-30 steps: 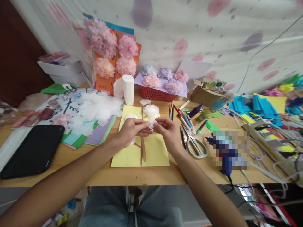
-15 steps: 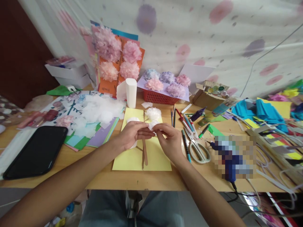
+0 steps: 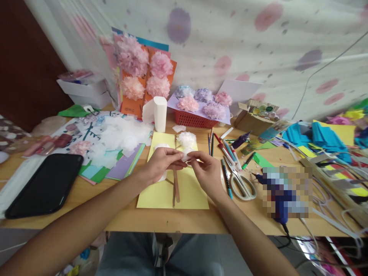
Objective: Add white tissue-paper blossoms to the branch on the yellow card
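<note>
Left arm (image 3: 100,211): yours stretches from near left toward the middle.
Left hand (image 3: 160,165): you pinch, pointing right.
Right arm (image 3: 253,232): yours slants in from near right.
Right hand (image 3: 209,172): you pinch here too, pointing left.

Light is soft and even, edges stretch, one patch (image 3: 287,193) is pixelated.

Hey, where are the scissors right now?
In the head view, the scissors lie on the wooden table to the right of the right hand, just right of the black-and-teal marker, handles toward the near edge.
</note>
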Demonstrator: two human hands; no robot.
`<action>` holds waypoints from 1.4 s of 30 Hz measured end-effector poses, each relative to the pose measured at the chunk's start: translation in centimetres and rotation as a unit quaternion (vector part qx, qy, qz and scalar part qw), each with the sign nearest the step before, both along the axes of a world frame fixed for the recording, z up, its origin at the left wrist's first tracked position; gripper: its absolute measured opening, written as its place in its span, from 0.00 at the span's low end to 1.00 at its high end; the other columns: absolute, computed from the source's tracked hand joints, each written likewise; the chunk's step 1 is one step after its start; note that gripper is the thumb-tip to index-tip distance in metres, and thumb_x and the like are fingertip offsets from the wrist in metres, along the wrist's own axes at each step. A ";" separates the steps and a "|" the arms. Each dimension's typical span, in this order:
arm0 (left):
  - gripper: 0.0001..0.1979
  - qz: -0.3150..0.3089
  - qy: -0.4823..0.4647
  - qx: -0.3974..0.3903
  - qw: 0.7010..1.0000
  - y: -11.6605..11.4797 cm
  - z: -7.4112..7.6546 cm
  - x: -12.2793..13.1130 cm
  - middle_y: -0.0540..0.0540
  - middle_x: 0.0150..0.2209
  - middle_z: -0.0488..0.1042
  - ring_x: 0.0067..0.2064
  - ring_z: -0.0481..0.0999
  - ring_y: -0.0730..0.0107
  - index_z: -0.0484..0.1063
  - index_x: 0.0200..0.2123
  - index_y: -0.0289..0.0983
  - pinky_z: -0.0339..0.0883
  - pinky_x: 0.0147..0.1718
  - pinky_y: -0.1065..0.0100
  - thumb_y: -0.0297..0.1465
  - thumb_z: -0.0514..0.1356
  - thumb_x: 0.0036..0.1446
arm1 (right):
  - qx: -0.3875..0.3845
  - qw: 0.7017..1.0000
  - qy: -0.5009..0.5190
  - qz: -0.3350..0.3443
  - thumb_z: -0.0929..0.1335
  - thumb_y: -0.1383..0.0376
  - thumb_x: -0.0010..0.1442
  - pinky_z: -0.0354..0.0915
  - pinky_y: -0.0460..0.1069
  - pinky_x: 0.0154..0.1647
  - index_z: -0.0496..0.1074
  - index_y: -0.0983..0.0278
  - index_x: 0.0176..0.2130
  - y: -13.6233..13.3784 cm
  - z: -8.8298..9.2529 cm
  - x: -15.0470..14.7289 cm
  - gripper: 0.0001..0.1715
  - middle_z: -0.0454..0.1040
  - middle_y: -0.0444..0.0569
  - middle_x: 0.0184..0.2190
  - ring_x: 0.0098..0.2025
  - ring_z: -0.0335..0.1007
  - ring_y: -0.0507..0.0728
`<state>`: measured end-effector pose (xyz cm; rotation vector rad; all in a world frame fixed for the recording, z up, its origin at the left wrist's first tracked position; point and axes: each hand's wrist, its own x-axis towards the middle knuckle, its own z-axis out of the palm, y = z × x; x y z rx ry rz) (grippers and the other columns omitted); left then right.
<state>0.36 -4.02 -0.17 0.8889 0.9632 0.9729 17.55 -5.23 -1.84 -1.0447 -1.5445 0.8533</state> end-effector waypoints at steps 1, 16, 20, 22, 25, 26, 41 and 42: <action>0.15 0.004 0.011 0.012 1.000 0.0 -0.1 0.0 0.41 0.33 0.82 0.33 0.81 0.67 0.80 0.33 0.31 0.77 0.40 0.66 0.37 0.73 0.47 | -0.028 0.999 0.027 0.010 0.70 0.62 0.62 0.77 0.53 0.43 0.77 0.61 0.40 0.1 0.1 0.0 0.07 0.80 0.48 0.37 0.39 0.78 0.56; 0.13 0.029 0.106 0.137 0.984 -0.3 -0.5 0.5 0.46 0.28 0.78 0.28 0.76 0.72 0.78 0.29 0.34 0.73 0.31 0.69 0.38 0.71 0.48 | 0.037 0.996 -0.071 -0.029 0.70 0.64 0.60 0.76 0.50 0.39 0.74 0.61 0.36 -0.1 0.2 -0.4 0.02 0.78 0.45 0.32 0.34 0.76 0.54; 0.12 0.030 0.120 0.159 0.980 -0.4 -0.6 0.5 0.46 0.27 0.77 0.28 0.75 0.72 0.77 0.29 0.34 0.73 0.31 0.69 0.38 0.70 0.49 | 0.091 0.990 -0.104 -0.034 0.69 0.67 0.61 0.77 0.50 0.39 0.73 0.61 0.37 -0.6 0.4 -0.7 0.02 0.77 0.45 0.32 0.34 0.75 0.53; 0.12 0.026 0.111 0.148 0.982 -0.4 -0.8 0.5 0.46 0.27 0.78 0.28 0.76 0.72 0.78 0.30 0.33 0.73 0.31 0.69 0.37 0.70 0.49 | 0.098 0.990 -0.099 -0.027 0.68 0.67 0.62 0.77 0.50 0.39 0.73 0.60 0.37 -0.7 0.6 -0.8 0.02 0.77 0.45 0.32 0.34 0.75 0.53; 0.14 0.020 0.079 0.119 0.990 -0.3 -1.0 0.5 0.44 0.30 0.80 0.32 0.78 0.69 0.80 0.32 0.33 0.75 0.35 0.67 0.39 0.70 0.50 | 0.093 0.991 -0.091 -0.016 0.68 0.66 0.62 0.77 0.50 0.39 0.72 0.60 0.39 -0.9 0.9 -0.7 0.03 0.77 0.45 0.33 0.35 0.75 0.53; 0.14 0.018 0.070 0.109 0.991 -0.3 -1.0 0.5 0.44 0.31 0.80 0.33 0.79 0.68 0.80 0.33 0.33 0.75 0.37 0.66 0.40 0.70 0.50 | 0.093 0.991 -0.091 -0.012 0.68 0.67 0.62 0.76 0.50 0.40 0.72 0.59 0.39 -1.0 1.1 -0.6 0.04 0.77 0.46 0.34 0.36 0.76 0.54; 0.12 -0.029 0.125 0.121 0.984 -0.1 -1.0 0.4 0.46 0.32 0.76 0.33 0.77 0.69 0.76 0.33 0.34 0.77 0.32 0.68 0.38 0.67 0.53 | 0.003 0.997 -0.067 -0.032 0.71 0.61 0.59 0.76 0.49 0.34 0.76 0.62 0.39 -0.1 0.8 0.3 0.08 0.79 0.48 0.34 0.35 0.77 0.55; 0.11 -0.039 0.147 0.132 0.980 -0.1 -1.0 0.4 0.46 0.31 0.75 0.33 0.77 0.69 0.76 0.33 0.34 0.77 0.31 0.68 0.37 0.66 0.54 | -0.001 0.997 -0.074 -0.021 0.71 0.61 0.59 0.76 0.49 0.34 0.77 0.62 0.38 0.0 0.7 0.3 0.08 0.79 0.48 0.34 0.35 0.77 0.55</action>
